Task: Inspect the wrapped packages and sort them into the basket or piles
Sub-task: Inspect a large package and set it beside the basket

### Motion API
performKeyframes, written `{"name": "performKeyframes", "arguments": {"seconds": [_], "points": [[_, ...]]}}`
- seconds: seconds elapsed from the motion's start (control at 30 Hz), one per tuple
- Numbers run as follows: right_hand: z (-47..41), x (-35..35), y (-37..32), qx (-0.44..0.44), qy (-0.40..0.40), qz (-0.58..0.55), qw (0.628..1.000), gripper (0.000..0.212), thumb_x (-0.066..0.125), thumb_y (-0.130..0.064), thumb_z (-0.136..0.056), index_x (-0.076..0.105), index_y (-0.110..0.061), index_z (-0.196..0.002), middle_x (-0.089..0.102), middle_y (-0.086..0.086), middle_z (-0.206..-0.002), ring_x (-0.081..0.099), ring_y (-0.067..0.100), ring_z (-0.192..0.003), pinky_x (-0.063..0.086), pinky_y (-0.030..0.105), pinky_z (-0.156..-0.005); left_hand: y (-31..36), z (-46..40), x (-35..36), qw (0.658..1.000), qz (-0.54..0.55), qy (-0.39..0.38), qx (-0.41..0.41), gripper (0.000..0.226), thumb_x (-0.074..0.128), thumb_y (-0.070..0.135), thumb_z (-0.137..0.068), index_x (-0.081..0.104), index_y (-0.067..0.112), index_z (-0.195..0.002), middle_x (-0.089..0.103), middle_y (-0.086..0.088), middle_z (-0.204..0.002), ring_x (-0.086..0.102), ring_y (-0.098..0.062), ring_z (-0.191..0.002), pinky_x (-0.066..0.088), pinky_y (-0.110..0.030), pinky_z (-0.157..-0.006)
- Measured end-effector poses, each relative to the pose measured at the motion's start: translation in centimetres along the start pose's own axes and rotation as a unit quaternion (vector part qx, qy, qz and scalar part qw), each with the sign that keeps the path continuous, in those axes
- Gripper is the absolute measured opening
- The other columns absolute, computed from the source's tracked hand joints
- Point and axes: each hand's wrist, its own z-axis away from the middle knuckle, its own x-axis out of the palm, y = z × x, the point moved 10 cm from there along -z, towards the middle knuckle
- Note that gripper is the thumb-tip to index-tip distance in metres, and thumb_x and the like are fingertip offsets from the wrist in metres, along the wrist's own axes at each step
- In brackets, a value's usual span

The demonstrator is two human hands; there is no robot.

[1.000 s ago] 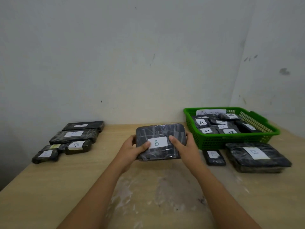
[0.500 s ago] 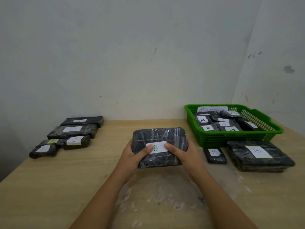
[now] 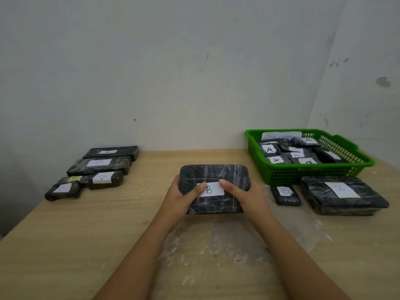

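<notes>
hands, left and right, grip b-labelled package over scuffed wooden table by white wall.

Materials and finishes: wrapped packages, basket, table.

Held package: black body under clear plastic film, glossy, wrinkled, with 1 matt white paper label. Basket: green moulded plastic, lattice walls, slight sheen, with a white paper tag. Packages in the left pile and the large package by the basket: same shiny crinkled film, paper labels. Table: pale wood-grain top, matt, with whitish scuffed patches. Wall: matt painted, marked.
</notes>
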Motion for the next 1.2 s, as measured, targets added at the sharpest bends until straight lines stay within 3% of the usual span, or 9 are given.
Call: {"name": "performKeyframes", "arguments": {"seconds": [0.13,0.27,0.47,0.67,0.77,0.87,1.03,1.2], "points": [[-0.4,-0.7,0.8,0.009,0.030,0.016,0.999,0.065,0.094,-0.048,-0.064,0.066,-0.022,-0.116,0.076,-0.006,-0.106,0.074,0.010,-0.093,0.062,0.032,-0.080,-0.5,-0.2,0.2,0.999,-0.035,-0.005,0.006,0.059,0.084,0.042,-0.076,0.060,0.024,-0.127,0.074,0.001,-0.116,0.074,-0.014,-0.101,0.062,-0.037,-0.086],[-0.6,-0.7,0.6,-0.001,0.028,0.045,0.999,0.065,0.092,-0.052,-0.064,0.065,-0.022,-0.117,0.075,-0.007,-0.107,0.072,0.009,-0.094,0.058,0.026,-0.077,-1.2,-0.5,0.0,1.000,-0.028,-0.002,-0.013,0.064,0.085,0.045,-0.072,0.060,0.024,-0.127,0.074,-0.001,-0.117,0.074,-0.017,-0.102,0.062,-0.042,-0.090],[-1.0,-0.9,0.6,-0.004,0.013,0.052,0.999,0.091,0.091,-0.074,-0.048,0.061,-0.030,-0.122,0.074,-0.009,-0.111,0.073,0.012,-0.099,0.061,0.041,-0.089,-1.0,-0.4,0.3,0.999,-0.039,-0.010,-0.010,0.065,0.086,0.044,-0.069,0.061,0.025,-0.126,0.075,0.000,-0.116,0.074,-0.018,-0.103,0.061,-0.046,-0.092],[0.2,-0.8,-1.0,-0.046,0.054,0.060,0.996,0.072,0.092,-0.054,-0.063,0.058,-0.025,-0.119,0.070,-0.011,-0.107,0.068,0.005,-0.097,0.054,0.021,-0.073,-0.1,0.0,0.5,1.000,-0.015,-0.002,-0.018,0.059,0.089,0.034,-0.072,0.063,0.020,-0.123,0.076,-0.001,-0.112,0.076,-0.016,-0.095,0.062,-0.032,-0.076],[0.5,-0.3,-1.3,-0.051,0.050,0.062,0.995,0.068,0.092,-0.051,-0.065,0.058,-0.025,-0.118,0.070,-0.011,-0.105,0.067,0.001,-0.094,0.052,0.016,-0.069,-0.6,0.0,0.0,0.997,0.041,0.030,-0.052,0.055,0.086,0.037,-0.075,0.066,0.014,-0.121,0.078,-0.009,-0.108,0.077,-0.024,-0.093,0.063,-0.038,-0.074],[0.7,-0.1,-1.5,-0.054,0.045,0.068,0.995,0.068,0.091,-0.052,-0.066,0.056,-0.026,-0.118,0.068,-0.013,-0.104,0.067,0.000,-0.093,0.052,0.016,-0.069,-0.8,0.0,-0.4,0.995,0.063,0.044,-0.058,0.046,0.083,0.032,-0.082,0.068,0.011,-0.120,0.079,-0.010,-0.105,0.078,-0.028,-0.091,0.063,-0.037,-0.069],[0.7,-0.7,-1.7,-0.044,0.056,0.064,0.995,0.062,0.089,-0.054,-0.069,0.057,-0.026,-0.113,0.068,-0.013,-0.104,0.066,0.002,-0.092,0.052,0.020,-0.070,-0.2,-0.1,-0.3,0.998,0.042,0.041,-0.025,0.059,0.084,0.040,-0.071,0.067,0.011,-0.119,0.079,-0.009,-0.104,0.077,-0.028,-0.092,0.064,-0.042,-0.075],[0.7,-0.8,-1.5,-0.040,0.062,0.066,0.995,0.062,0.089,-0.053,-0.070,0.057,-0.024,-0.115,0.068,-0.011,-0.105,0.067,0.005,-0.095,0.053,0.022,-0.073,-0.1,0.1,0.0,0.999,0.028,0.037,-0.013,0.049,0.082,0.037,-0.078,0.068,0.013,-0.118,0.078,-0.008,-0.106,0.077,-0.025,-0.093,0.064,-0.042,-0.079]]}}
